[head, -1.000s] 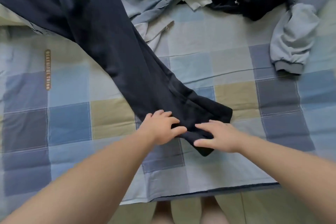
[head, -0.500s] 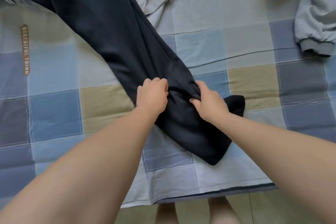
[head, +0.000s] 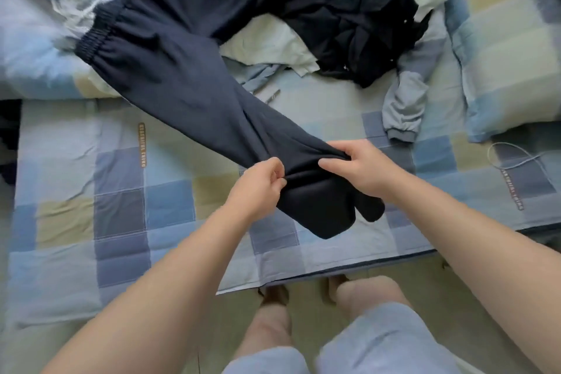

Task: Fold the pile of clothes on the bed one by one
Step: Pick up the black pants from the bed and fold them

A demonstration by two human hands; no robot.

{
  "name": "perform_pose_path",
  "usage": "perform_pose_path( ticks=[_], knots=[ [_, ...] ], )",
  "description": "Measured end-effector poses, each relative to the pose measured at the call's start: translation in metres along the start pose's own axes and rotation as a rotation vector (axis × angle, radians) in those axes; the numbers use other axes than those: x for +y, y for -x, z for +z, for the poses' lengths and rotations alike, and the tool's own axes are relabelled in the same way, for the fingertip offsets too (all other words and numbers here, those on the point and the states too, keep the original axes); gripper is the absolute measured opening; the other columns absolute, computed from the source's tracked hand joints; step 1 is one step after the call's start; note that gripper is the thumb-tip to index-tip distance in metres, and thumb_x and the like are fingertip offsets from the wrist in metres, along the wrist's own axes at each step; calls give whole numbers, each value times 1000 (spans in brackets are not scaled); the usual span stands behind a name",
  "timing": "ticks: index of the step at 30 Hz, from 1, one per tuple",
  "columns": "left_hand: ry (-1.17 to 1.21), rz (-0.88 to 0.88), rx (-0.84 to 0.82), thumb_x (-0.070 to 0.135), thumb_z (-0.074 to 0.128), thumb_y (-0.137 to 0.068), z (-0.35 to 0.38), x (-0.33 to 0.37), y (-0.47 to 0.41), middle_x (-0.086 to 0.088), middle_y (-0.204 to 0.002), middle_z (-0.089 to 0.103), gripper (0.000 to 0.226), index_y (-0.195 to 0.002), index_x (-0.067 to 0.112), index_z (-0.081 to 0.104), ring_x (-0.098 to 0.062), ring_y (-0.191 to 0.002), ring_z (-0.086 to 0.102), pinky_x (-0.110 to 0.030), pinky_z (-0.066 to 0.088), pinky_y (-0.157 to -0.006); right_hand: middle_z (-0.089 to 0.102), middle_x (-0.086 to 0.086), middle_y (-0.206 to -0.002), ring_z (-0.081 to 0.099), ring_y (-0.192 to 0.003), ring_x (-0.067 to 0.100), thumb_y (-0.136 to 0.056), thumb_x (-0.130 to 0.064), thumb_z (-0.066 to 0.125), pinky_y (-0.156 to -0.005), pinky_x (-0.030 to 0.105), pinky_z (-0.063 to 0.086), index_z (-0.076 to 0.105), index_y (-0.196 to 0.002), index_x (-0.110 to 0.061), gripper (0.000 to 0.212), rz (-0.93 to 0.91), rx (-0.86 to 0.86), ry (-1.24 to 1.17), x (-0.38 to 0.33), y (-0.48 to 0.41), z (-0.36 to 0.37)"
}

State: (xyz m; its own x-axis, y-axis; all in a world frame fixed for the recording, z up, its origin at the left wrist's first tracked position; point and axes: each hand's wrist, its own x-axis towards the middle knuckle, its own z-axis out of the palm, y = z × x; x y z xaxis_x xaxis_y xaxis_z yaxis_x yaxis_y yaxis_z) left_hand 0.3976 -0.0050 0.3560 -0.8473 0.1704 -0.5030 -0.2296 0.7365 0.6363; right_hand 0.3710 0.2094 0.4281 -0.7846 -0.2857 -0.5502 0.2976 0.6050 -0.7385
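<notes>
Dark navy trousers (head: 182, 76) stretch diagonally across the bed, elastic waistband at the upper left, leg ends near me. My left hand (head: 258, 188) pinches the fabric on the left side of the lower legs. My right hand (head: 361, 167) grips the right side, fingers curled over a bunched fold. The leg ends (head: 328, 212) hang lifted below both hands. Behind lies the pile: a black garment (head: 364, 30), a pale green one (head: 267, 42) and a grey-blue sleeve (head: 403, 106).
The bed carries a checked blue, grey and beige sheet (head: 121, 209). A matching pillow (head: 510, 48) lies at the right, a rumpled duvet (head: 36, 39) at the upper left. A thin cord (head: 513, 161) lies at the right. The bed's front edge (head: 334, 272) runs above my legs.
Both hands have gone from pressing the leg ends flat to gripping the fabric higher up and lifting it. The view has tilted up, showing the waistband and the pile.
</notes>
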Motion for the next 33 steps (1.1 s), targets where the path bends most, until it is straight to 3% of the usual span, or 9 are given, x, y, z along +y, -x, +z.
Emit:
perform_pose_path(
  ticks=[5,8,11,15,19,23,27,31,33],
  knots=[
    [28,212,199,22,69,-91,-94,100,57,4,-101,57,18,-85,33,56,-23,-101,54,-32,42,-88,67,28,-108,69,-101,39,-90,-34,63,-95,64,49,70,-104,-3,34,-186,47,4,-121,79,-73],
    [68,319,475,23,76,-85,-135,162,83,2,-134,51,40,-121,28,60,-25,-126,43,-36,35,-110,75,14,-105,68,-106,36,-94,-25,62,-98,59,50,76,-109,-17,22,-356,28,98,-180,130,-123],
    [56,454,519,24,79,-85,-165,226,98,3,-160,31,76,-149,34,40,-15,-147,24,-31,19,-120,77,1,-98,72,-96,23,-98,-17,63,-94,49,55,75,-111,-21,18,-471,12,222,-216,176,-173],
    [197,499,243,25,67,-96,-178,286,104,-4,-109,73,16,-111,21,70,-21,-104,67,-43,52,-98,76,1,-90,71,-87,22,-96,-11,66,-84,40,57,78,-103,-23,19,-621,109,296,-234,205,-224],
    [339,454,258,26,61,-101,-173,325,113,2,-73,62,21,-83,16,68,-14,-69,58,-36,47,-69,75,-4,-90,71,-88,15,-90,-14,74,-83,33,57,76,-100,-22,13,-633,264,338,-212,208,-281],
    [442,467,225,24,56,-103,-170,364,135,3,-77,70,24,-92,9,72,-9,-69,65,-22,50,-63,73,-6,-95,68,-92,13,-87,-19,77,-89,34,54,73,-101,-24,15,-555,499,291,-174,194,-324],
    [692,436,394,24,53,-105,-167,396,143,-8,-93,77,24,-100,12,73,-21,-85,73,-32,57,-72,62,-13,-109,60,-98,6,-92,-23,71,-91,19,45,66,-116,-25,25,-681,794,215,-158,208,-307],
    [934,364,419,29,50,-106,-155,427,146,-20,-109,74,29,-112,7,68,-37,-100,72,-56,58,-87,70,-13,-102,67,-92,1,-86,-42,75,-79,21,55,59,-115,-33,34,-664,456,-100,-148,227,-246],
    [1028,356,422,28,50,-106,-151,442,150,-20,-104,72,29,-111,4,65,-37,-96,72,-51,60,-82,69,-16,-109,66,-102,2,-81,-48,76,-86,28,55,55,-120,-40,45,-582,332,-77,-137,215,-226]
  ],
)
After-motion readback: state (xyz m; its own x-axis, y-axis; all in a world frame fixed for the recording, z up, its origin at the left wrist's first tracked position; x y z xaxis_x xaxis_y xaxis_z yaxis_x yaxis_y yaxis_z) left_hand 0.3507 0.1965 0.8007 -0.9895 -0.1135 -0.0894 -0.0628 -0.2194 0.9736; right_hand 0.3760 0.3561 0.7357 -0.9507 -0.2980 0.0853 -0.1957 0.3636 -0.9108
